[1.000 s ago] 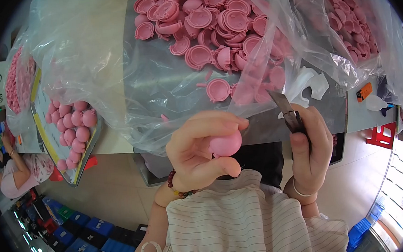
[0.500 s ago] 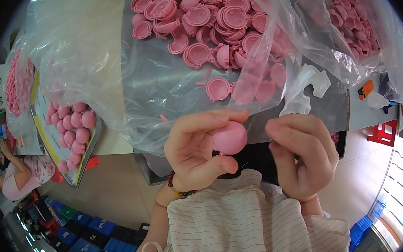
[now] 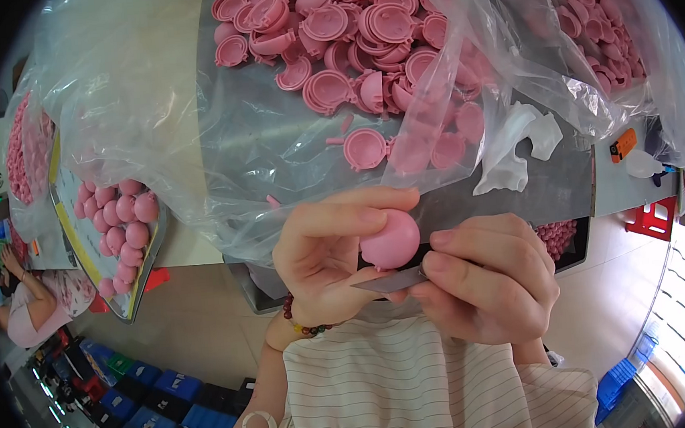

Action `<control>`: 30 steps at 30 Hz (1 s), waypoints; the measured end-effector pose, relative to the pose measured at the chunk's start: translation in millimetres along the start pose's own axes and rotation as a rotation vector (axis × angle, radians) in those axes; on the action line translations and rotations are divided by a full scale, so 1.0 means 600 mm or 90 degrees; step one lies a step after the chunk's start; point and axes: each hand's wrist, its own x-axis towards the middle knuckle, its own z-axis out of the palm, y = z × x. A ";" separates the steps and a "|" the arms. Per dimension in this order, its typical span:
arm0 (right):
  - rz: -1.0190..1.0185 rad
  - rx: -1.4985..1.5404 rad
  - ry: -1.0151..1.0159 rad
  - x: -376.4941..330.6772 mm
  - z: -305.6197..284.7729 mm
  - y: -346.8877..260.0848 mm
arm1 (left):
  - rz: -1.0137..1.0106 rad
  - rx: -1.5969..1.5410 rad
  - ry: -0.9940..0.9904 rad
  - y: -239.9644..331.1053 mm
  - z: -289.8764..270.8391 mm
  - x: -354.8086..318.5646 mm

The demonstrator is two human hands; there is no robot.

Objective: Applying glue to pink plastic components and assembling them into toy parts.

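A closed pink plastic ball (image 3: pixel 393 239) is pinched between the thumb and fingers of my left hand (image 3: pixel 309 253), which wears a beaded bracelet. In my right hand (image 3: pixel 497 282), thumb and fingers grip a thin flat metal blade (image 3: pixel 390 283). The blade lies just under the ball, close to its lower edge and to my left thumb; whether it touches the ball I cannot tell. Beyond my hands, open pink hinged half-shells (image 3: pixel 323 24) are heaped on clear plastic sheeting (image 3: pixel 254 168). One open shell (image 3: pixel 366 148) lies apart, near small pink offcuts (image 3: pixel 335 141).
At left, closed pink balls (image 3: pixel 125 208) fill part of a yellow-edged tray (image 3: pixel 69 211). A crumpled white cloth (image 3: pixel 518 148) lies at right, with an orange tool (image 3: pixel 623 145) further over. A dark tray (image 3: pixel 575 254) below my hands holds small pink bits. Another person (image 3: pixel 39 290) sits far left.
My right hand has moved left and down to the ball, and the blade in it now shows under the ball. My left hand holds the ball in nearly the same place.
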 end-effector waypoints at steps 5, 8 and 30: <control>0.005 -0.015 0.000 -0.001 0.003 -0.002 | 0.038 0.012 0.002 -0.004 0.004 0.003; 0.010 -0.017 -0.004 -0.001 0.001 -0.004 | 0.039 0.025 0.001 -0.002 0.004 0.004; 0.012 -0.029 -0.001 -0.006 0.003 -0.002 | 0.031 0.011 0.014 -0.005 0.006 0.003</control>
